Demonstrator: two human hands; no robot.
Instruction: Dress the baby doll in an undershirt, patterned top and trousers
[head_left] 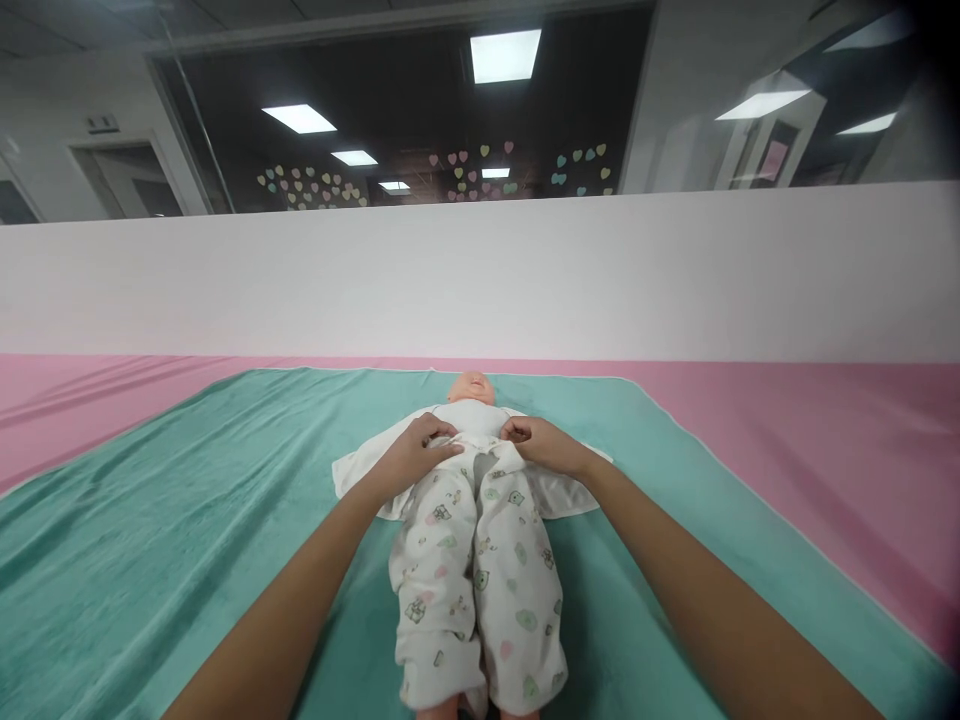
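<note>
Across the doll (pixel 472 388), a waistband set crosswise

Along a line from the near side of the green cloth (pixel 217 500) toward its far edge, the doll lies on its back, head just inside that edge, feet toward the viewer. Its patterned trousers (pixel 519 590) share that long axis, their waistband running at right angles between the left hand (pixel 421 450) and the right hand (pixel 541 440). Neither hand is clearly nearer. The left reaches inward with thumb and fingers parted; whether it pinches fabric cannot be told. The right has its fingers curled in, apparently gripping the waistband's other end. Beneath both, a white top (pixel 471 416) fans out sideways.

Open cloth stretches wide toward the left edge; toward the slanting right edge, room is narrower. Beyond the far edge come a pink strip (pixel 570 367) and a white wall (pixel 480 285).
</note>
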